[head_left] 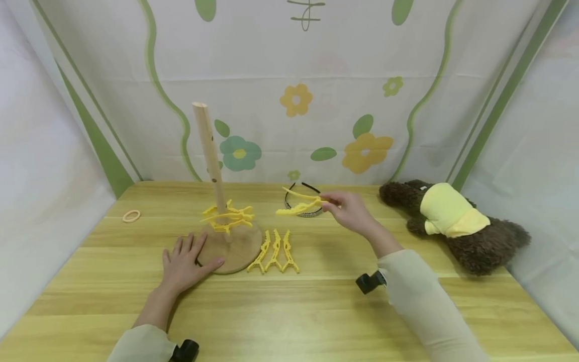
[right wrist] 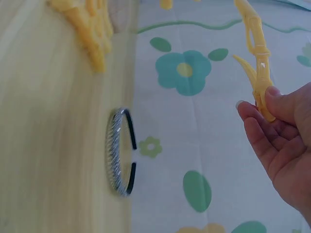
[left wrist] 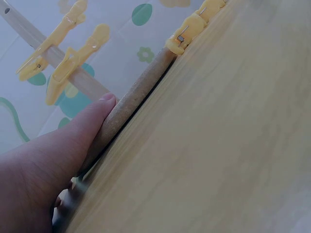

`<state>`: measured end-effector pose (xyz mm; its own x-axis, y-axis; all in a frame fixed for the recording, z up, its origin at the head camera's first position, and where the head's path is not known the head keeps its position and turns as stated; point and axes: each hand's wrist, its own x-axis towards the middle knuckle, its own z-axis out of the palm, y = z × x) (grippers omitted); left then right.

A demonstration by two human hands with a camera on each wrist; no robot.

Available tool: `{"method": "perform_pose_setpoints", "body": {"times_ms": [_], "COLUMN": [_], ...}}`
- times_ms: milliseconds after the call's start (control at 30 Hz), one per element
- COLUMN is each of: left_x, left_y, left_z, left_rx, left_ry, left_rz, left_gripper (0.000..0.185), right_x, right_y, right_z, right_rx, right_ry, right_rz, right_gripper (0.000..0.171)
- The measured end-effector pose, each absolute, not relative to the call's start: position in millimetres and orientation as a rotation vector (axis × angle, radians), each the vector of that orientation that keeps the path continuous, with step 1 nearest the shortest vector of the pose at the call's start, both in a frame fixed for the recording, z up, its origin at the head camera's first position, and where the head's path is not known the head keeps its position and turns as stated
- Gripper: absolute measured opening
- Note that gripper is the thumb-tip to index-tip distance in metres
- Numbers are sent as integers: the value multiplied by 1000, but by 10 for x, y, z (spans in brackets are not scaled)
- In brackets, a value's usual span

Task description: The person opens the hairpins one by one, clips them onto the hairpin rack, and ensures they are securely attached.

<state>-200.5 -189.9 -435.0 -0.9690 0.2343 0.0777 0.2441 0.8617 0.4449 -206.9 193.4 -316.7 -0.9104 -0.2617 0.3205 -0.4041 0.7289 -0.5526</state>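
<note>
My right hand (head_left: 348,210) pinches a yellow alligator hair clip (head_left: 299,208) by its handle end, thumb against fingers. The clip is held above the table with its jaws spread, pointing left; the right wrist view shows its hinge. My left hand (head_left: 184,266) lies at the left edge of a round wooden base (head_left: 235,251), thumb (left wrist: 108,99) pressed on its top and fingers spread beside it. From the base rises a wooden post (head_left: 210,156). More yellow hair clips (head_left: 239,216) surround its lower part. Three loose hair clips (head_left: 275,251) lie in a row right of the base.
A headband (right wrist: 115,150) with a glittery band lies at the back of the table, behind the held clip in the head view. A wooden ring (head_left: 131,216) lies at far left. At right is a brown plush toy (head_left: 479,246) in a yellow shirt. A printed curtain hangs behind.
</note>
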Motion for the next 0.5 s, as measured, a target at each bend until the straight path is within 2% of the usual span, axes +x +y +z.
{"method": "perform_pose_setpoints", "body": {"times_ms": [500], "left_x": [-2012], "left_y": [-1906], "left_z": [-4374], "left_rx": [-387], "left_ry": [-3012], "left_rz": [-724], "left_gripper": [92], "right_x": [-2323], "right_y": [1158], "right_z": [-2978], "right_rx": [779], "right_ry": [-2617], "right_rz": [983], "right_gripper": [22]}}
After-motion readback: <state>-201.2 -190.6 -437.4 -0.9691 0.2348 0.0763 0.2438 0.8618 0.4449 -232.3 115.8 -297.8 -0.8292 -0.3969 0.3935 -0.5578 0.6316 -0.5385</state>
